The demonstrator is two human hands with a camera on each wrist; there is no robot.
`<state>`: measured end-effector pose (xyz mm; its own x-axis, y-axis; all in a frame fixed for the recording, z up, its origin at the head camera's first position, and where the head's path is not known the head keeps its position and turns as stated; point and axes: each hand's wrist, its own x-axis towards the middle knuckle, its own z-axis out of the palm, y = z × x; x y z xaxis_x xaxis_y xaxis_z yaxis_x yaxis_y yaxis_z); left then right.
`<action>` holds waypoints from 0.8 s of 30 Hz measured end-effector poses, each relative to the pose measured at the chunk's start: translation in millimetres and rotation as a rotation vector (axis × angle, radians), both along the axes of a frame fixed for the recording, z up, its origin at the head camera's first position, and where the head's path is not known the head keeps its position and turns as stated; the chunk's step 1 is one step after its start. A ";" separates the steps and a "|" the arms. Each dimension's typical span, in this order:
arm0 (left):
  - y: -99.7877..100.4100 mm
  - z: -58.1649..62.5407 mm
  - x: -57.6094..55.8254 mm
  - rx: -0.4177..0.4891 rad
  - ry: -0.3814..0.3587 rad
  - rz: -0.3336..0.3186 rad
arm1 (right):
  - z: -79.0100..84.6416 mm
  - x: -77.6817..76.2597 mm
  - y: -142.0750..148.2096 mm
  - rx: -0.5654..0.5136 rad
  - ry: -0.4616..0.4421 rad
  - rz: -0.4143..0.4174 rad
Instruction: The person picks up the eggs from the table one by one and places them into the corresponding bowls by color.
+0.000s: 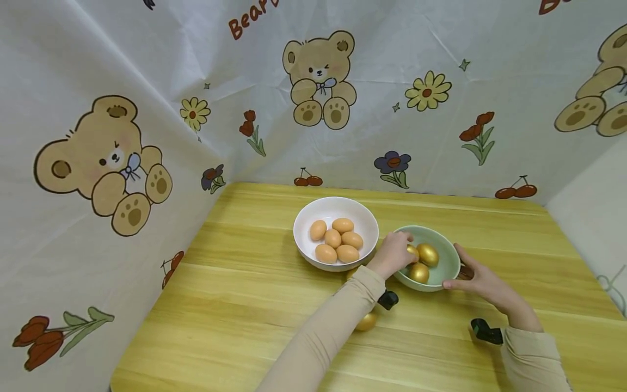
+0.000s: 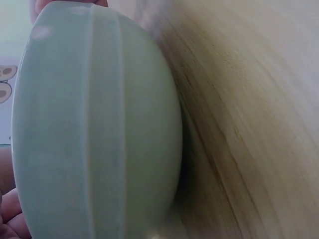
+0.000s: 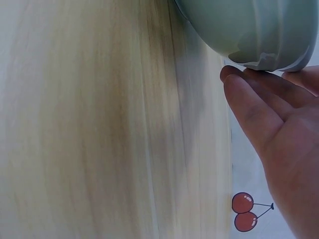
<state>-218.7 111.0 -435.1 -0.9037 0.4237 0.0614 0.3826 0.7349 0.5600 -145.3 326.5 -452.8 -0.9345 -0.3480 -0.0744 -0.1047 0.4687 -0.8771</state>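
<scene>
A light green bowl (image 1: pixel 447 261) stands on the table right of centre, with three gold eggs (image 1: pixel 418 273) visible inside. My left hand (image 1: pixel 392 255) reaches over its left rim and pinches one of these eggs, the leftmost, partly covered by the fingers. On the bowl's right side, my right hand (image 1: pixel 490 286) steadies the outer wall, thumb in front and fingers farther back. In the right wrist view its fairly straight fingers (image 3: pixel 254 107) touch the green wall. Up close in the left wrist view, the bowl (image 2: pixel 104 124) hides most of the left hand.
A white bowl (image 1: pixel 303 245) holding several brown eggs (image 1: pixel 333 238) stands left of the green one. Under the left forearm, one gold egg (image 1: pixel 366 322) lies on the wooden table (image 1: pixel 235 283); another (image 1: pixel 350 274) peeks out beside the sleeve. A bear-printed cloth (image 1: pixel 274 141) hangs behind.
</scene>
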 end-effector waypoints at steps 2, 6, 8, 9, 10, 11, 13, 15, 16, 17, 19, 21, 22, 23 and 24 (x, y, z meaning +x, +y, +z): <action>-1.6 0.4 1.0 0.031 -0.018 -0.001 | 0.1 -0.1 0.0 0.002 -0.004 0.005; -3.5 0.7 3.2 0.054 -0.022 -0.014 | 0.3 -0.2 0.6 0.005 -0.016 -0.001; -4.1 1.4 4.1 0.053 -0.020 -0.019 | 0.4 -0.4 0.9 0.008 -0.017 0.001; -4.5 2.1 4.7 0.054 -0.024 -0.019 | 0.3 -0.5 1.1 0.007 -0.018 -0.004; -5.3 2.8 5.2 0.059 -0.027 -0.020 | 0.2 -0.7 1.2 0.008 -0.017 -0.002; -6.0 3.7 5.6 0.064 -0.028 -0.023 | 0.1 -0.8 1.0 0.009 -0.015 -0.003; -8.1 5.6 6.5 0.079 -0.038 -0.033 | -0.8 -1.3 1.3 0.007 -0.016 0.000; -11.1 7.7 7.7 0.099 -0.037 -0.045 | -1.6 -1.7 1.4 0.003 -0.019 -0.002; -13.0 8.3 8.0 0.100 -0.028 -0.051 | -1.9 -1.7 1.4 0.000 -0.019 0.001; -15.3 8.9 8.7 0.104 -0.022 -0.058 | -2.3 -1.8 1.2 -0.002 -0.019 0.003; -20.2 9.4 10.1 0.108 0.009 -0.068 | -2.9 -2.0 1.1 -0.004 -0.020 0.007; -24.9 9.9 11.8 0.121 0.028 -0.083 | -3.4 -2.1 1.2 -0.004 -0.020 0.008; -27.3 10.0 12.9 0.131 0.035 -0.093 | -3.4 -2.1 1.4 -0.003 -0.018 0.009; -29.7 10.5 14.5 0.152 0.029 -0.104 | -3.7 -2.2 1.7 -0.001 -0.017 0.008; -32.1 11.2 16.1 0.169 0.025 -0.112 | -3.9 -2.3 1.9 0.002 -0.015 0.009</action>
<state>-202.6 78.9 -423.9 -0.8489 0.5031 0.1618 0.4717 0.5832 0.6613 -147.6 328.4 -456.8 -0.9303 -0.3559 -0.0887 -0.0960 0.4697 -0.8776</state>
